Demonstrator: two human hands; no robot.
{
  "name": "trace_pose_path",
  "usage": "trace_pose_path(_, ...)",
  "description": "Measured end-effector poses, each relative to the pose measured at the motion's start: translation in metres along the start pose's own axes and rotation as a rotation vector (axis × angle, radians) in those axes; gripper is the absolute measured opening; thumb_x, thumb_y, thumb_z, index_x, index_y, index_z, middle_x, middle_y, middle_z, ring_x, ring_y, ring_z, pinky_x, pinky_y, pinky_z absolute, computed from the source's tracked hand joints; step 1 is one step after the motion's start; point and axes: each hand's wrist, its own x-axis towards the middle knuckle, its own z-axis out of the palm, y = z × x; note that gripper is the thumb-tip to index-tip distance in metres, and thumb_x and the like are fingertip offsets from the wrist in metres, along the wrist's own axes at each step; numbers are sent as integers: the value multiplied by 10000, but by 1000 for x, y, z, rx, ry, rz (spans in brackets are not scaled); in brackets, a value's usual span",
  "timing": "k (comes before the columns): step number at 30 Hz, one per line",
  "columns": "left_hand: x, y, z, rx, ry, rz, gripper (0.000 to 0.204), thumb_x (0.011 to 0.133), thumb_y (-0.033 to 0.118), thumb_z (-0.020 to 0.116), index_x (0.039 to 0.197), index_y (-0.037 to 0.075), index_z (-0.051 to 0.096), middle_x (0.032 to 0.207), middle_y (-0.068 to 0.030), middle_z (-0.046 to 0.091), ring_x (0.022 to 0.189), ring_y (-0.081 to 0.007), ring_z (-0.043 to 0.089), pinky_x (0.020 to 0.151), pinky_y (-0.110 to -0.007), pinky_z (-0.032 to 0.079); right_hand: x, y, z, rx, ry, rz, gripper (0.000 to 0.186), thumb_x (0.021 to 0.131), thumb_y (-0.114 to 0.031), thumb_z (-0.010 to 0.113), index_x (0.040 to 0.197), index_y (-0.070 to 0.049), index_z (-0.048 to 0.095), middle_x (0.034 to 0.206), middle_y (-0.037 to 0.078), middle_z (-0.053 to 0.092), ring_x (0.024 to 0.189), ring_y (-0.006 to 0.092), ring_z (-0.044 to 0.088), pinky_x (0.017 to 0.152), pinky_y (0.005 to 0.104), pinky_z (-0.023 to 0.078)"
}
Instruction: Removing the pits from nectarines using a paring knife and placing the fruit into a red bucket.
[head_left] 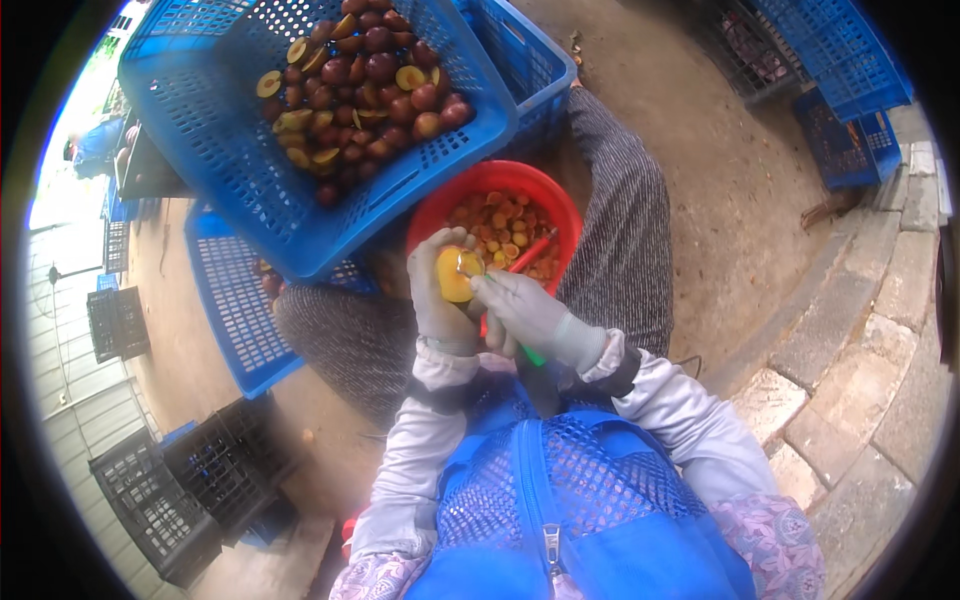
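Observation:
My gloved left hand [435, 305] grips a halved fruit [453, 282] with its yellow cut face up. My gloved right hand [530, 312] is closed on a small tool with a green handle [532, 353], its metal tip [466, 262] at the middle of the cut face. Just beyond my hands sits a red bowl [561, 205] holding many small fruit pieces [500, 218] and a red-handled item [530, 255]. A blue crate [200, 130] above it holds whole and halved reddish fruits [365, 95].
More blue crates [225, 330] stand around the bowl and at upper right [840, 50]. Black crates [190, 490] lie at lower left. Bricks [850, 380] line the right side of the dirt floor [710, 200]. Another person [90, 150] is at far left.

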Motion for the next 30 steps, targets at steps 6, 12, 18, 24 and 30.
trace_pose_path(6, -2, -5, 6, 26, -3, 104, 224, 898, 209, 458, 1023, 25, 485, 925, -95, 548, 885, -191, 548, 764, -320, 480, 11, 28, 3, -29, 69, -134, 259, 915, -271, 419, 889, -28, 505, 582, 22, 497, 425, 64, 463, 392, 190, 380)
trace_pose_path(12, 6, -14, 2, 237, 35, 277, 182, 881, 131, 498, 1014, 8, 516, 957, -73, 558, 856, -129, 529, 780, -271, 448, -1, -5, -5, 31, -102, 138, 350, 912, -368, 359, 900, -50, 504, 546, 37, 498, 368, 101, 457, 340, 224, 382)
trace_pose_path(18, 8, -22, -7, 432, 30, 364, 159, 837, 82, 531, 974, 24, 589, 969, -62, 503, 942, -139, 496, 841, -267, 394, -1, -11, -8, 94, -150, 259, 403, 899, -422, 317, 883, -71, 515, 515, 19, 481, 352, 104, 447, 314, 220, 363)
trace_pose_path(24, 2, -3, 7, 877, -19, 480, 173, 851, 100, 525, 992, 1, 538, 985, -85, 539, 899, -138, 511, 827, -261, 398, 8, 0, -11, 209, -179, 374, 383, 926, -404, 311, 875, -74, 498, 443, 39, 429, 291, 120, 374, 271, 253, 315)
trace_pose_path(30, 13, -5, 3, 334, 8, 66, 229, 874, 185, 497, 1010, 3, 521, 945, -115, 549, 815, -175, 543, 717, -282, 467, 12, 1, -20, 705, -470, 441, 464, 925, -420, 277, 742, -78, 532, 386, -23, 333, 263, 82, 290, 247, 204, 256)
